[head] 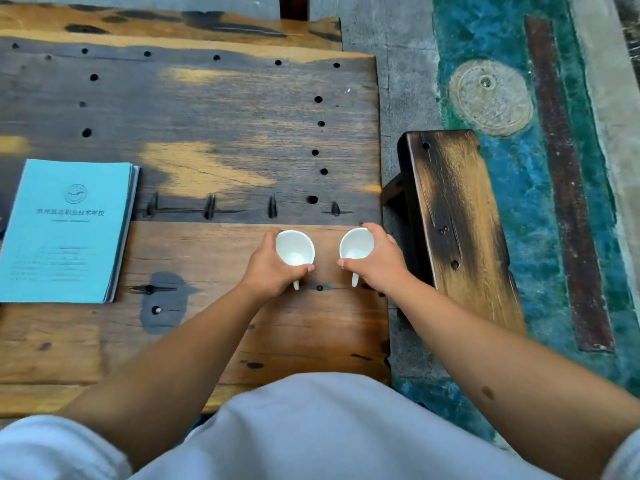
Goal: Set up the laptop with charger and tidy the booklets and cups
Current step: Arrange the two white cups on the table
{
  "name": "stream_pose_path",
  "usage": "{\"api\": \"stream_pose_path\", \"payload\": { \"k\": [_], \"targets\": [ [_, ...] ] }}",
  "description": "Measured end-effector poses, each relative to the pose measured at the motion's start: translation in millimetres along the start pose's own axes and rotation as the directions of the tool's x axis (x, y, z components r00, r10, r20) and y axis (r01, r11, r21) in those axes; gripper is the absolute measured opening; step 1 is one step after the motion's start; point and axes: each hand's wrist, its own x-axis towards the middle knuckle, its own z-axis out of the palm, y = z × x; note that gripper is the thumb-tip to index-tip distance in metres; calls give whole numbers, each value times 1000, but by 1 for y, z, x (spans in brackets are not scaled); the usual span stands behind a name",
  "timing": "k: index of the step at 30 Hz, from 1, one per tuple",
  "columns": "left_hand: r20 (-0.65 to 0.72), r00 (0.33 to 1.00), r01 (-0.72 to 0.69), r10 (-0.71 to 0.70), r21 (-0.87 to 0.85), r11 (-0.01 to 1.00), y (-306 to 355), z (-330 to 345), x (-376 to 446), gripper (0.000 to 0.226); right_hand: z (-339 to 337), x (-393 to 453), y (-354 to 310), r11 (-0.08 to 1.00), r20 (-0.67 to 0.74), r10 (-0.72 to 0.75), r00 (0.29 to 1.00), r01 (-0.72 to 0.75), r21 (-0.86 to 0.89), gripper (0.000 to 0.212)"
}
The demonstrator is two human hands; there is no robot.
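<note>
A: How many cups?

B: Two, both white — a left cup (295, 250) and a right cup (356, 247), side by side with a small gap of bare wood between them, at the right end of the tabletop (207, 109), in its near half.

A: And the hands?

B: Two as well. The left hand (268, 268) curls round the left cup from its left side, thumb along the near rim. The right hand (375, 259) wraps the right cup from its right side, fingers over the far rim, thumb at the near one. Each hand has a firm hold on its own cup.

A: Which way do the cups point?

B: Mouths up towards the camera, each tilted a little inward. Both handles point back towards the person — you can see a white stub under each hand. Whether the bases touch the wood, I cannot tell.

A: Booklets?

B: One stack of booklets (69, 230), light blue, at the left edge of the tabletop, well apart from the cups. Several lie in it, judging by the edges at its right side, but I cannot count them. Its long axis runs near to far, leaning slightly right, printed title reading upright for the person.

A: Anything else?

B: One wooden bench (457, 223) just right of the tabletop, on a painted blue-green floor (519, 202).
</note>
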Motion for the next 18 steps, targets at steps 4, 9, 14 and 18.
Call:
{"api": "stream_pose_path", "payload": {
  "k": [4, 9, 14, 18],
  "targets": [
    [18, 1000, -7, 6, 18, 1000, -13, 4, -42, 90, 3, -45, 19, 1000, 10, 12, 1000, -12, -14, 83],
    [59, 996, -74, 71, 46, 996, -31, 17, -89, 83, 17, -96, 48, 999, 26, 16, 1000, -15, -49, 87],
    [122, 991, -75, 63, 98, 992, -56, 35, -126, 85, 32, -134, 79, 999, 59, 30, 998, -27, -45, 87],
    [163, 985, -74, 53, 123, 990, -74, 49, -149, 89, 41, -156, 100, 998, 68, 53, 996, -50, -41, 88]
  ]
}}
